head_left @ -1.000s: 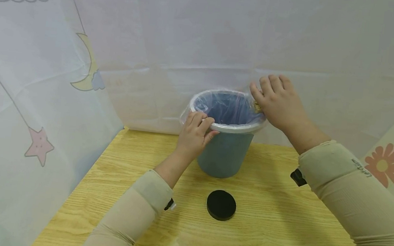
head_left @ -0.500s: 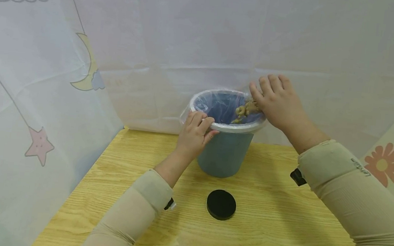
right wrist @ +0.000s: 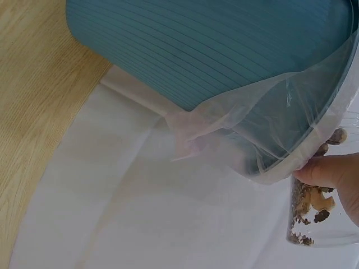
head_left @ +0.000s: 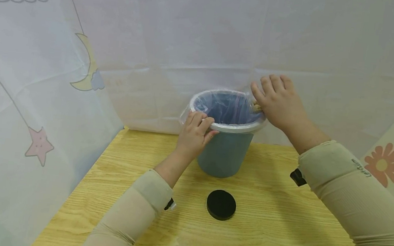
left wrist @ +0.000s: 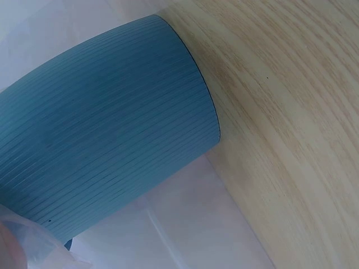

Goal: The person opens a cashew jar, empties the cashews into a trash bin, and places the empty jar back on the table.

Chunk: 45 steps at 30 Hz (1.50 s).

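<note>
I stand at a wooden table closed in by pale printed sheets on the left, back and right; the near side is open. One blue ribbed bin stands upright toward the table's back edge, just in front of the rear sheet, with bare wood to either side. It has a pale rim and a thin clear liner folded over it. My left hand grips the near-left rim, fingers curled over it. My right hand is at the far-right rim, fingers wrapped around one clear container tipped over the bin's mouth, brown crumbly bits inside. One round black lid lies flat on the table in front of the bin, apart from it, between my two sleeved forearms.
</note>
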Motion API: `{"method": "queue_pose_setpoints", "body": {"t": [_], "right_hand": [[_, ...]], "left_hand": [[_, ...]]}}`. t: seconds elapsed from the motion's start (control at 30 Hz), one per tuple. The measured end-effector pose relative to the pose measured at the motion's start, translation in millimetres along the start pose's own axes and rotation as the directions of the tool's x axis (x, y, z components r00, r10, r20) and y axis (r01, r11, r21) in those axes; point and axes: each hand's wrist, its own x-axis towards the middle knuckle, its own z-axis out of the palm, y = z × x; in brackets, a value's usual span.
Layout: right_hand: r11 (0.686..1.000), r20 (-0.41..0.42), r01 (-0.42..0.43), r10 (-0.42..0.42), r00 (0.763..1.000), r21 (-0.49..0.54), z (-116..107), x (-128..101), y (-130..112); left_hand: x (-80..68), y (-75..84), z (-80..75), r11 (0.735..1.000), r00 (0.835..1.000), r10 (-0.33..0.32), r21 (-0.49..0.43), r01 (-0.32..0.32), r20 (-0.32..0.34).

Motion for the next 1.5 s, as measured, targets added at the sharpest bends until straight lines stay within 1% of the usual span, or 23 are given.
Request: {"method": "queue_pose_setpoints", "body": {"t": [0.27, 0.83, 1.07, 1.33, 1.5], "right_hand": [[1.000, -0.017, -0.003, 0.003, 1.000, 0.007, -1.0, 0.1, 0.2], [1.000, -0.011, 0.005, -0.005, 1.000, 0.013, -1.0, 1.4, -0.1], [1.000, -0.031, 0.026, -0.026, 0.999, -0.009, -1.2, 3.2, 0.1], [0.999, -0.039, 0.028, -0.030, 0.999, -0.032, -2.7, 4.3, 1.6], [0.999, -0.028, 0.037, -0.038, 0.999, -0.038, -4.1, 4.0, 1.7]], "left_hand": [[-0.2, -0.6, 1.6, 1.000, 1.000, 0.002, -0.003, -0.002, -0.012], [-1.2, -1.1, 1.8, 1.000, 1.000, 0.001, 0.004, -0.001, -0.011], [-1.7, -1.9, 2.4, 1.000, 1.000, 0.005, 0.016, -0.005, -0.015], [-1.8, -2.1, 2.0, 1.000, 1.000, 0.009, 0.014, -0.008, -0.013], [-1.5, -2.2, 1.5, 1.000, 1.000, 0.009, 0.002, -0.009, -0.021]]}}
